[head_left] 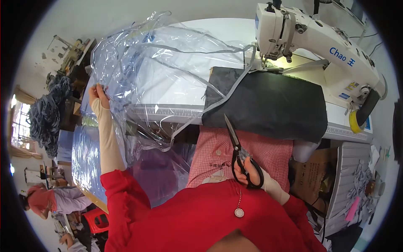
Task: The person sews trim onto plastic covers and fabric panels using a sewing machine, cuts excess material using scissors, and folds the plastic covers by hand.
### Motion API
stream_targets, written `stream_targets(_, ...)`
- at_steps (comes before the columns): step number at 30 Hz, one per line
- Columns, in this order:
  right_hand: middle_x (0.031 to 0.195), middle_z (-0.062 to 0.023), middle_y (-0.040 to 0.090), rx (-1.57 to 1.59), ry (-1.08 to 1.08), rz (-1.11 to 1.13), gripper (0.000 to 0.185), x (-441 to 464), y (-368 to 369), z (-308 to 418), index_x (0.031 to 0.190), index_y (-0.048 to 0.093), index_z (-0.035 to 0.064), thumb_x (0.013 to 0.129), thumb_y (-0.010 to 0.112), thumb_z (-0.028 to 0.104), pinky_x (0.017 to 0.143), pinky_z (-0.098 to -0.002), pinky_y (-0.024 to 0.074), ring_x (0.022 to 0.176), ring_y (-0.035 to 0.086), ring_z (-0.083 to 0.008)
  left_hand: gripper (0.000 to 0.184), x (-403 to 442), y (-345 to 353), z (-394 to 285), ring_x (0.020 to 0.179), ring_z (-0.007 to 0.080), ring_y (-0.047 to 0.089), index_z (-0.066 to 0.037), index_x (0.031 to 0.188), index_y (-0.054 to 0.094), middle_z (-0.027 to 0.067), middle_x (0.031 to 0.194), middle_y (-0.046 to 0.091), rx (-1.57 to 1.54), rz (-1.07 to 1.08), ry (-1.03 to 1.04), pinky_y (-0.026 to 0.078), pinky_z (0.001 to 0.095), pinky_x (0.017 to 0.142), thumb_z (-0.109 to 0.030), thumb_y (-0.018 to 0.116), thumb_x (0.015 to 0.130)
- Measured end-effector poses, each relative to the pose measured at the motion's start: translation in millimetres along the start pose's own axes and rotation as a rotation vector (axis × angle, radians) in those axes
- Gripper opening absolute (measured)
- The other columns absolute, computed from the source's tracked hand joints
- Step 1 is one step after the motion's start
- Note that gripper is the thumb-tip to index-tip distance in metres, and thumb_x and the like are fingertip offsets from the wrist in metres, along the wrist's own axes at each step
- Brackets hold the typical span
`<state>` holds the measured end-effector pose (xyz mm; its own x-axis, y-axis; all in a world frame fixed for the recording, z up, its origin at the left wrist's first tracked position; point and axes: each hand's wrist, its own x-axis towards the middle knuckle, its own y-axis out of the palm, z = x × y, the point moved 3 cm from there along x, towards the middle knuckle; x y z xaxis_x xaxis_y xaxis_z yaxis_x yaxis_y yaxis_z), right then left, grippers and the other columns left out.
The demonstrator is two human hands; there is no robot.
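My left hand (99,97) reaches out to the far left, its fingers closed on a clear plastic sheet (126,67) that lies crumpled over the table. Grey binding tape (228,94) edges the sheet and runs in loops to the sewing machine (306,40). In front of my chest my right hand (249,171) has its fingers through the handles of black-handled scissors (233,136). Their blades look nearly together and point up toward a black cloth (264,101) on the machine bed. Tape also passes through a metal guide beside the lit needle area.
A red checked apron (239,155) covers my lap. Stacked plastic sheets (88,159) stand at the left, below the table edge. A grey fabric heap (50,113) and a second sewing machine (69,54) are farther left. Another person (46,199) is at lower left, near a red stool (96,220).
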<state>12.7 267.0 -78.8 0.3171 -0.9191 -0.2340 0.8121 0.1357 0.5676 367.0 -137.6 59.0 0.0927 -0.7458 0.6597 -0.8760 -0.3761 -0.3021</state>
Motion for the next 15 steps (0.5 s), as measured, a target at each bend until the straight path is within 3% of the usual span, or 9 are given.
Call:
stream_targets(4,0.058,0.0022,0.037,0.017,-0.013,-0.003,0.056,-5.7,-4.3,-0.3,0.08,0.038,0.0102,0.089,0.023,0.063,0.043,-0.0212,0.0307,0.046,0.035,-0.0069,0.023,1.7,12.3,-24.7,0.046,0.0052,0.04,-0.003,0.088,0.051,0.0022,0.067,0.054,0.045,-0.071,0.108,0.031,0.0215,0.04,-0.026,0.05,0.092)
stream_targets(7,0.059,0.0028,0.037,0.043,-0.012,-0.026,0.06,-13.4,-4.8,2.4,0.081,0.038,0.0098,0.084,0.028,0.069,0.044,-0.0208,0.0315,0.047,0.035,-0.0065,0.02,-11.2,21.9,-58.8,0.051,0.0043,0.042,-0.003,0.091,0.053,0.0004,0.071,0.054,-0.043,-0.047,0.017,0.033,0.0203,0.043,-0.024,0.052,0.092)
stream_targets(8,0.059,0.0027,0.037,0.041,-0.033,-0.047,0.06,-17.7,-7.2,1.4,0.082,0.039,0.0096,0.084,0.03,0.069,0.045,-0.0207,0.0316,0.047,0.035,-0.0065,0.017,-18.8,25.5,-72.4,0.059,0.005,0.046,-0.003,0.093,0.054,0.0003,0.074,0.055,-0.065,-0.012,0.005,0.037,0.019,0.052,-0.02,0.051,0.092)
stream_targets(11,0.059,0.002,0.037,0.124,-0.116,-0.167,0.058,-39.8,-19.2,-5.9,0.084,0.04,0.0081,0.084,0.037,0.066,0.045,-0.0207,0.0325,0.048,0.036,-0.0077,0.017,-45.9,32.3,-105.8,0.081,0.0094,0.053,-0.001,0.096,0.055,0.0066,0.092,0.062,0.006,0.204,0.122,0.04,0.0223,0.074,-0.018,0.05,0.093)
stream_targets(13,0.059,0.0009,0.037,0.103,-0.225,-0.336,0.057,-56.8,-24.4,-0.8,0.084,0.041,0.0071,0.085,0.039,0.064,0.045,-0.0213,0.0336,0.048,0.038,-0.009,0.015,-70.9,32.5,-161.3,0.083,0.0124,0.055,0.0,0.091,0.056,0.0104,0.098,0.063,0.163,0.178,0.249,0.042,0.0254,0.076,-0.014,0.051,0.092)
stream_targets(14,0.058,0.0003,0.037,0.059,-0.323,-0.379,0.058,-63.5,-25.5,9.1,0.084,0.041,0.0069,0.084,0.039,0.065,0.043,-0.0217,0.0337,0.047,0.038,-0.0093,0.004,-80.9,31.8,-174.9,0.084,0.0173,0.058,-0.001,0.087,0.057,0.0119,0.097,0.063,0.055,0.109,0.376,0.043,0.0275,0.078,-0.003,0.055,0.085)
stream_targets(15,0.057,-0.0002,0.038,0.014,-0.42,-0.419,0.059,-70.0,-28.2,17.6,0.084,0.041,0.0067,0.083,0.039,0.066,0.042,-0.022,0.0339,0.046,0.039,-0.0097,0.008,-96.2,31.5,-187.6,0.085,0.02,0.058,-0.002,0.086,0.057,0.0117,0.097,0.063,0.06,0.164,0.434,0.044,0.0285,0.078,0.0,0.056,0.079)
